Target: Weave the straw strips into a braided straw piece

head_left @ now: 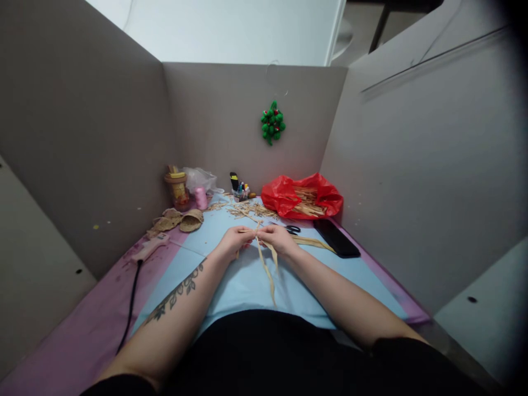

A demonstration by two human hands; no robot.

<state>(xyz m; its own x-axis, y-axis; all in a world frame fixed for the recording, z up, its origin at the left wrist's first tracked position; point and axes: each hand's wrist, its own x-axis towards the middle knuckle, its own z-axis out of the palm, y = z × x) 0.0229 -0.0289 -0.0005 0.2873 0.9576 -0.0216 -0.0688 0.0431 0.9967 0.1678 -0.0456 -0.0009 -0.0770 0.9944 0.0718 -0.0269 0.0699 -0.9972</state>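
My left hand and my right hand meet over the middle of the light blue sheet, fingertips nearly touching. Both are closed in a pinch on pale straw-coloured dried strips, whose long ends hang below the fingers toward me. A thin white thread runs from the left toward my left hand. Small parts of the strips between the fingertips are too fine to make out. Just beyond my right hand lie black-handled scissors, and more dried strips rest to its right.
A red plastic bag of dried strips and a black phone-like slab are on the right. Leftward are a pink thread spool, a jar, woven pieces and a corded power strip. Scraps litter the back. Grey panels enclose the table.
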